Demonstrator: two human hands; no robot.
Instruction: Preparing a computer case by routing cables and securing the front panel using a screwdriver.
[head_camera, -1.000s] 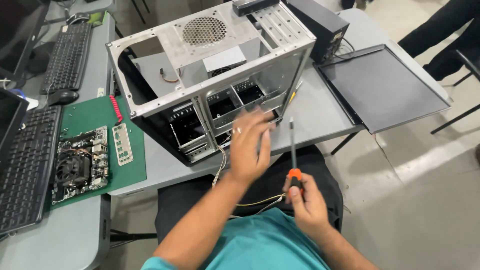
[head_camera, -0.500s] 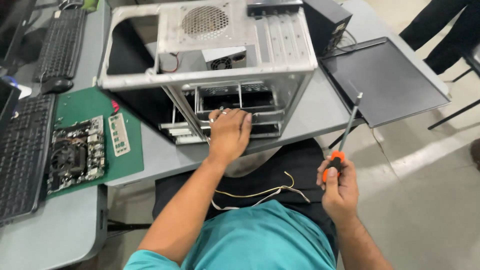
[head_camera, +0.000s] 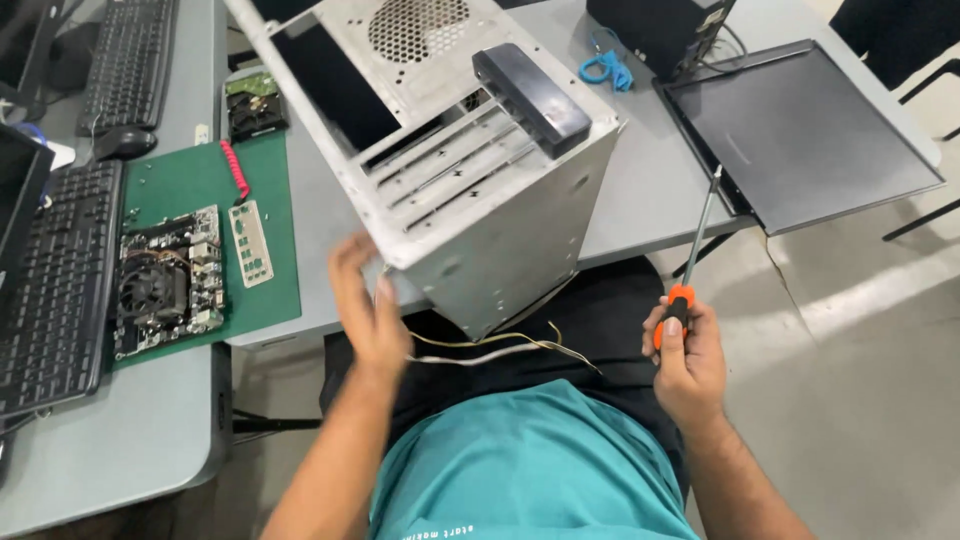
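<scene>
A bare metal computer case (head_camera: 470, 170) stands tilted on the grey desk (head_camera: 650, 190), one corner hanging over the front edge above my lap. My left hand (head_camera: 365, 310) is against the case's lower left corner, fingers spread and blurred. Thin white and yellow wires (head_camera: 500, 345) trail from the case across my lap. My right hand (head_camera: 685, 360) is shut on a screwdriver (head_camera: 695, 250) with an orange handle, its long shaft pointing up toward the desk edge, apart from the case.
A green mat (head_camera: 205, 185) at left carries a motherboard (head_camera: 165, 280), a silver port plate (head_camera: 250, 245) and a red cable. Two black keyboards (head_camera: 50, 280) lie further left. A black side panel (head_camera: 800, 130) and a blue cable coil (head_camera: 605, 68) lie at right.
The case has been turned and tipped, so its closed side now faces me instead of the drive bays. My left hand slid to its lower left corner. My right hand stayed at the right.
</scene>
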